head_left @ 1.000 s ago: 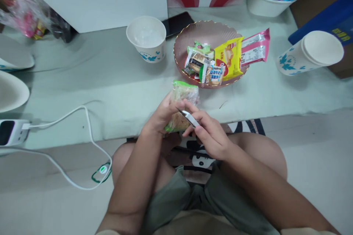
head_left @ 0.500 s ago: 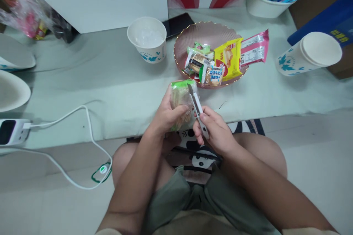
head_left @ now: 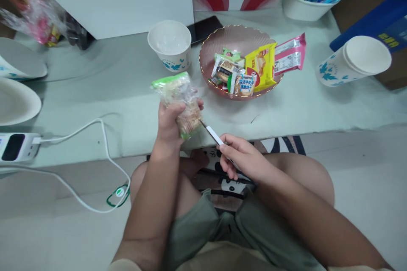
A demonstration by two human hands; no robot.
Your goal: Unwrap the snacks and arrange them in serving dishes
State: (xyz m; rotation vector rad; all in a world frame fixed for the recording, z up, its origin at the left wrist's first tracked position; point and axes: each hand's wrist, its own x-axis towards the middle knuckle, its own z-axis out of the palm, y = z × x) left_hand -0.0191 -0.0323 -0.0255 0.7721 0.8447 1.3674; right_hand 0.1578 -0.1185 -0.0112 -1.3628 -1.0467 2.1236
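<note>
My left hand (head_left: 173, 123) grips a clear plastic snack packet (head_left: 190, 114) with green ends, tilted above the table edge; pale brown food shows through the film. My right hand (head_left: 238, 154) is closed around a white utility knife (head_left: 214, 135) with its blade out, pointing up and left. The blade tip meets or lies very near the packet's right side; I cannot tell whether it has cut in. Just beyond my hands, a pink glass bowl (head_left: 210, 81) with a gold scalloped rim holds several wrapped snacks, among them a yellow packet (head_left: 262, 65).
A paper cup (head_left: 171, 48) and a dark phone (head_left: 205, 29) are left of the bowl. Stacked paper cups (head_left: 352, 61) stand right, below a white tub (head_left: 308, 8) of snacks. A power strip (head_left: 19, 147) with a white cable (head_left: 108, 152) lies left.
My left hand has moved left with the packet, tilting it over. The knife has swung so its blade points further left, at the packet's side instead of near its green top.
</note>
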